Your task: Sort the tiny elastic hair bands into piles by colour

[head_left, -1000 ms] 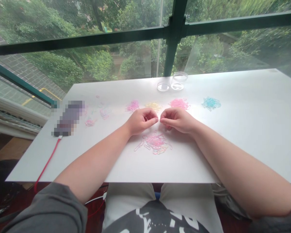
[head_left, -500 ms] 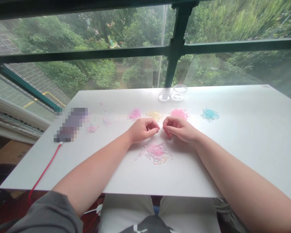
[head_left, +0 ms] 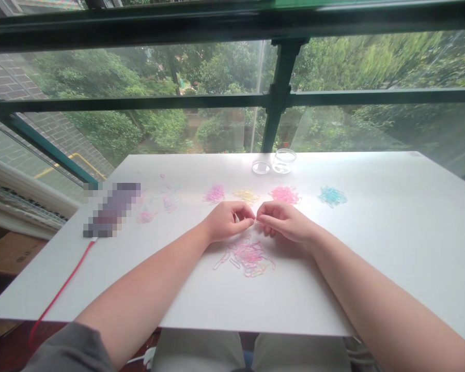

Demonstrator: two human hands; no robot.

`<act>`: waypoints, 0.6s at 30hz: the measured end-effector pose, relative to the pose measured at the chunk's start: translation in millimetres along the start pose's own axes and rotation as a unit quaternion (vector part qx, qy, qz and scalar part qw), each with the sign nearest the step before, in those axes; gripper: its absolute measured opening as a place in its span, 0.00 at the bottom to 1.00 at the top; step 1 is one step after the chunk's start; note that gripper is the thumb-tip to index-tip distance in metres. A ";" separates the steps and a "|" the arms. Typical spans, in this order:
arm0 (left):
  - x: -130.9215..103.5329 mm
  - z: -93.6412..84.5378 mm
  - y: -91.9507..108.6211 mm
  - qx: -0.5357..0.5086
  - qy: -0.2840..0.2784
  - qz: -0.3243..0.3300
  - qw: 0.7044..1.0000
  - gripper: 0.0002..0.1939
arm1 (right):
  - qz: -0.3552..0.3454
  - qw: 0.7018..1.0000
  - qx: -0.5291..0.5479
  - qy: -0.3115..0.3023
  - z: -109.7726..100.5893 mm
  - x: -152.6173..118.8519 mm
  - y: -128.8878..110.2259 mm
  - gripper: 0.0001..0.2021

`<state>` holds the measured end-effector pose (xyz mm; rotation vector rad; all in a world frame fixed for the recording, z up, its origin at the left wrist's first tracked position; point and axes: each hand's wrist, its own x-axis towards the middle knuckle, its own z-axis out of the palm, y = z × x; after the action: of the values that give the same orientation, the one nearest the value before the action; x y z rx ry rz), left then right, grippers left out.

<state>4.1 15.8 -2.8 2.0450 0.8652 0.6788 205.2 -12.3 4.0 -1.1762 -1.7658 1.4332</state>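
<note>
My left hand point(head_left: 232, 221) and my right hand point(head_left: 281, 221) meet fingertip to fingertip just above the table. Thumb and index finger are pinched on each side. A tiny pale piece shows between the fingertips, too small to name. Just in front of the hands lies a loose pile of small, thin elongated loops point(head_left: 251, 256), mostly pink with some paler ones. Beyond the hands, similar pieces lie in separate heaps: a purple-pink heap point(head_left: 214, 193), a yellow heap point(head_left: 245, 196), a pink heap point(head_left: 285, 195) and a blue heap point(head_left: 332, 196).
A clear round container point(head_left: 285, 161) stands near the back edge beside a clear lid point(head_left: 261, 167). To the left lies a pixelated phone-like object point(head_left: 114, 209) with a red cable point(head_left: 67, 283). Mixed loops point(head_left: 146, 216) are scattered beside it on the white table point(head_left: 391, 248).
The head view has tilted up slightly, so the table sits lower in the picture. My right fingertips have moved closer to the left ones. The heaps look the same.
</note>
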 end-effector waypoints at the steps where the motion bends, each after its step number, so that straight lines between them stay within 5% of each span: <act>1: -0.1 0.1 0.6 0.003 0.006 0.003 1.000 0.07 | 0.003 1.000 -0.007 -0.002 -0.3 0.2 0.9 0.09; 18: 0.6 2.4 -0.4 -0.011 0.065 0.040 0.997 0.06 | 0.009 1.000 0.026 -0.006 0.7 3.4 1.0 0.13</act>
<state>6.0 15.3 -4.3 2.0426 0.8477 0.8702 203.4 -9.6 2.5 -1.1628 -1.7193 1.4904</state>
